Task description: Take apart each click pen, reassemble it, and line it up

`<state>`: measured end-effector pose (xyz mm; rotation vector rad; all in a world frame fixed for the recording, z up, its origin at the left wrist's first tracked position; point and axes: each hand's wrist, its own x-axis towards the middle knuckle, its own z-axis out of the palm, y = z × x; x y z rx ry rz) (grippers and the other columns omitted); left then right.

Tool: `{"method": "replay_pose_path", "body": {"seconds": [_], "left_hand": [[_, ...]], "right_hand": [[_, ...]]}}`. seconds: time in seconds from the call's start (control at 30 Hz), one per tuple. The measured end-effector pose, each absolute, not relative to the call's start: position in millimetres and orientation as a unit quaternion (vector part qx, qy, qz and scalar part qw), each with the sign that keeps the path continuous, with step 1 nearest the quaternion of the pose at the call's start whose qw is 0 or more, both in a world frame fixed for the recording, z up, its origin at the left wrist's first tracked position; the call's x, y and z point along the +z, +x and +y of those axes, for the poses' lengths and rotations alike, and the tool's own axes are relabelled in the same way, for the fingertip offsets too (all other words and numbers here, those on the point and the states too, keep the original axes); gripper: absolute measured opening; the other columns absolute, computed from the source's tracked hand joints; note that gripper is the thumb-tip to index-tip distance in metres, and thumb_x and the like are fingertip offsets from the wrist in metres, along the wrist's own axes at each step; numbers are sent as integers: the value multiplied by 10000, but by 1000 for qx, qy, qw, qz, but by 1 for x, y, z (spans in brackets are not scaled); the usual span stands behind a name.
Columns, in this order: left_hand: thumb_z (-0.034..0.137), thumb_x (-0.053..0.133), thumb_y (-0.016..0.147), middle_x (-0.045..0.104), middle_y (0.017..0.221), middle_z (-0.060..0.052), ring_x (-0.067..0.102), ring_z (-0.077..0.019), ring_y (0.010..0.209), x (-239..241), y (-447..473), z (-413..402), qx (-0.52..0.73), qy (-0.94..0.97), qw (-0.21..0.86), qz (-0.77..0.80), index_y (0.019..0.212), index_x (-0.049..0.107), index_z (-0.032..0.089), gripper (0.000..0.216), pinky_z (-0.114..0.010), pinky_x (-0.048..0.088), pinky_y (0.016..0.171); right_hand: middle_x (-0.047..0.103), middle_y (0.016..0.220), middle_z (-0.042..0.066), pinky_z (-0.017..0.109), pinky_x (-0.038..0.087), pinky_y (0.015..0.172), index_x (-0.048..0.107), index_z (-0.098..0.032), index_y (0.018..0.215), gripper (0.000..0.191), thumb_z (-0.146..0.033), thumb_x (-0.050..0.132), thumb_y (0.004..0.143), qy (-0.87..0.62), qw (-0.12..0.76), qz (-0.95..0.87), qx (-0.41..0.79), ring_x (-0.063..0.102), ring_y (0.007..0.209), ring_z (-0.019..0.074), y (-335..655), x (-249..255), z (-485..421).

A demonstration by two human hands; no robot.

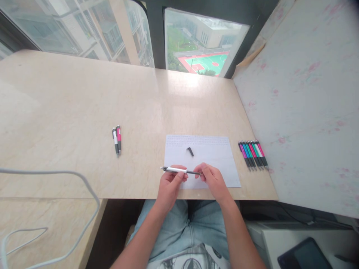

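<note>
My left hand (171, 183) is closed around a white pen barrel (174, 169), held level above the paper's lower edge. A dark pen refill (193, 172) sticks out of the barrel's right end. The fingers of my right hand (211, 179) pinch at the refill's tip; any small part between them is too small to make out. Beyond my hands, a black pen grip (190, 151) lies loose on a sheet of paper (210, 157), which has rows of handwriting along its top.
A white pen (115, 142) and a pink pen (119, 140) lie side by side at left. To the right, by the patterned wall (303, 123), is a row of several coloured pens (252, 155). A grey cable (67, 172) loops over the table's lower left.
</note>
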<state>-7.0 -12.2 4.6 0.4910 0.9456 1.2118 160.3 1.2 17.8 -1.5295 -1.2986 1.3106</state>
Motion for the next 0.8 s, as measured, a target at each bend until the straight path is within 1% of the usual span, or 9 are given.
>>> {"method": "replay_pose_path", "body": {"seconds": [0.17,0.33,0.5,0.6,0.8], "left_hand": [[351,754,808,677,739,-29,609,-147,726,1,-8,-14,511,313,666,445,920,738,172,212,-262,466,715],[311,738,824,687,805,-26,607,-152,746,1,-10,-15,487,374,652,445,911,744,188,151,-272,465,729],[311,747,811,705,853,-44,618,-180,798,4,-8,-16,468,405,639,457,868,757,184,140,-283,470,740],[315,754,803,718,858,-46,625,-177,782,2,-9,-17,464,395,649,455,874,761,186,147,-283,473,737],[341,766,790,704,738,-45,619,-168,704,0,-10,-16,467,362,663,460,870,763,171,188,-284,475,704]], "right_hand": [[664,670,33,264,424,615,725,-172,719,490,-553,514,944,-577,341,-537,513,546,620,153,162,29,-11],[663,692,20,264,425,646,725,-182,761,407,-452,510,975,-536,325,-582,518,576,669,157,166,31,-17],[647,706,18,278,420,677,672,-188,720,340,-347,521,979,-529,361,-616,458,584,697,161,168,26,-25],[625,698,13,283,419,664,672,-195,752,287,-309,533,976,-527,383,-636,414,566,680,158,166,25,-27],[639,753,41,305,455,679,694,-210,844,232,-269,521,986,-511,401,-693,314,581,729,181,162,23,-28]]}}
